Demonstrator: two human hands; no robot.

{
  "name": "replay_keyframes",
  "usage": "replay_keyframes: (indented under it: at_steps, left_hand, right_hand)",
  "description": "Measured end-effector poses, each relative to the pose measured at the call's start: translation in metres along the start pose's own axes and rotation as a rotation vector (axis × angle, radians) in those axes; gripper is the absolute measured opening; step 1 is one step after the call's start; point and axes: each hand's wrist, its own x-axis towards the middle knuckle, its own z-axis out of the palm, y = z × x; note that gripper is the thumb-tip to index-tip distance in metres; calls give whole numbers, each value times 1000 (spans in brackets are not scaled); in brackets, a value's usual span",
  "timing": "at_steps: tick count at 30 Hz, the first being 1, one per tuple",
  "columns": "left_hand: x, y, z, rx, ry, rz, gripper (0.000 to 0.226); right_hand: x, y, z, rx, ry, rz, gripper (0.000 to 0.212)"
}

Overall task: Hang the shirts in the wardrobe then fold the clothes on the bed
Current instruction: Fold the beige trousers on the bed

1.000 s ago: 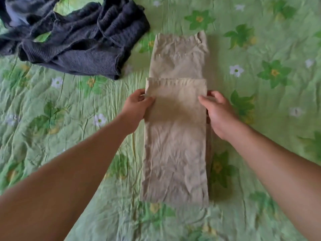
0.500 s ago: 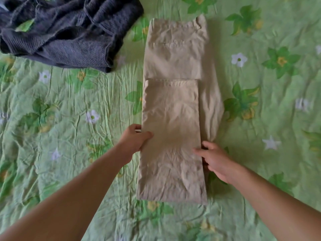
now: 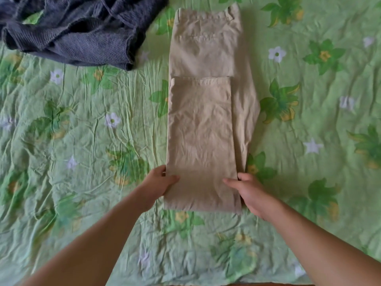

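Trousers, place: My beige trousers [image 3: 202,131] lie flat on the green flowered bed cover [image 3: 82,141], in the middle of the view, straight ahead of me.
Trousers, long axis: It runs from near to far, away from me, almost straight.
Trousers, direction: The waistband [image 3: 206,13] is the far end and points away from me. The legs are doubled back over themselves, so the fold [image 3: 202,209] is the near end. The hems [image 3: 201,78] lie across the garment just below the seat pocket.
Trousers, right side: The lower layer bulges out past the top layer.
Left hand: My left hand [image 3: 156,186] grasps the left edge close to the near fold, with the thumb on top of the cloth and the fingers tucked under it.
Right hand: My right hand [image 3: 251,193] grasps the right edge at the same level, with the thumb on top and the fingers curled round the edge.
Sweater: A dark blue knitted sweater [image 3: 82,32] lies in a crumpled heap at the far left. It sits left of the trousers' line, beside their far end, with a strip of cover between.
Bed cover: It is creased all over.
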Motion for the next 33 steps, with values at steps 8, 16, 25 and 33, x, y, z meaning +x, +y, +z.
replay_keyframes:
  at_steps: [8, 16, 25, 33]
  left_hand:
    - [-46, -57, 11, 73, 293, 347, 22]
    - [-42, -39, 4, 93, 129, 459, 32]
    - [-38, -103, 15, 114, 86, 184, 16]
    - [-71, -154, 15, 9, -66, 5, 16]
  right_hand:
    - [-39, 30, 13, -222, 268, -437, 10]
    - [-40, 37, 8, -282, 253, -528, 22]
    - [-32, 79, 11, -356, 170, -186, 24]
    - [-66, 126, 13, -153, 21, 175, 79]
